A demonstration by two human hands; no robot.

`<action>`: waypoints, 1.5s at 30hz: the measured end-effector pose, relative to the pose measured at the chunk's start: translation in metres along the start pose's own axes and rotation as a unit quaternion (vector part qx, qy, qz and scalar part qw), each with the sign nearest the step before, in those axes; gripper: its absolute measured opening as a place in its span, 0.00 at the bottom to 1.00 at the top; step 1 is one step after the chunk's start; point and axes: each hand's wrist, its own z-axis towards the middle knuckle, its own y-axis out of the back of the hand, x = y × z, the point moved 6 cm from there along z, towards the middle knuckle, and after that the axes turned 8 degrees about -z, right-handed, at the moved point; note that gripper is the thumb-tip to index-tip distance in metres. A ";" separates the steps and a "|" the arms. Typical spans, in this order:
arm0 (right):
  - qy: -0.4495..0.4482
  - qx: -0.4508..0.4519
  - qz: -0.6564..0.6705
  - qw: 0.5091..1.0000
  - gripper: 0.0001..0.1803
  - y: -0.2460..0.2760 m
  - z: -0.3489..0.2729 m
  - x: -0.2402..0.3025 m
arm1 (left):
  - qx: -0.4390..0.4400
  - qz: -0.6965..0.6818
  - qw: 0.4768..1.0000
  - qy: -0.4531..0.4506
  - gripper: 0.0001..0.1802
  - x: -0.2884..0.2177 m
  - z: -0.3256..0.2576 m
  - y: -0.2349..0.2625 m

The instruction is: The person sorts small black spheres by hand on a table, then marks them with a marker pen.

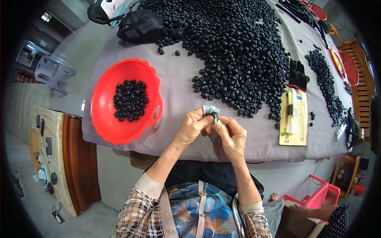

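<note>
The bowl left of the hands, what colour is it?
The bowl is bright red, seen in the head view.

We see a long table draped in a grey cloth (178,85), most of its far half buried under a wide heap of small black ring-shaped parts (238,51). At our left a red plastic bowl with scalloped rim (104,105) holds a smaller cluster of the same black rings. A black mesh bag (141,25) slumps at the heap's far edge. A pair of black gloves (297,74) lies beside a yellowish card package (294,117). A pink plastic chair (317,196) stands at lower right, a grey plastic stool (53,73) at far left.
</note>
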 end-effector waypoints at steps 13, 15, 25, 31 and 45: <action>-0.015 -0.032 -0.030 0.999 0.10 -0.001 -0.002 0.005 | -0.007 0.008 1.000 -0.005 0.05 0.000 0.000 0.000; -0.024 -0.034 -0.035 0.999 0.10 0.000 -0.002 0.003 | -0.010 0.014 1.000 -0.004 0.05 0.000 0.000 0.000; -0.030 -0.034 -0.009 0.999 0.09 0.000 -0.001 -0.001 | -0.002 -0.007 1.000 -0.006 0.05 0.001 -0.001 -0.002; -0.040 -0.069 0.073 0.994 0.09 0.008 -0.001 -0.001 | 0.019 -0.100 0.995 0.021 0.07 0.004 0.000 -0.006; 0.218 -0.032 -0.272 0.937 0.20 0.003 0.008 0.048 | 0.042 -0.155 0.987 0.029 0.08 0.005 0.000 -0.002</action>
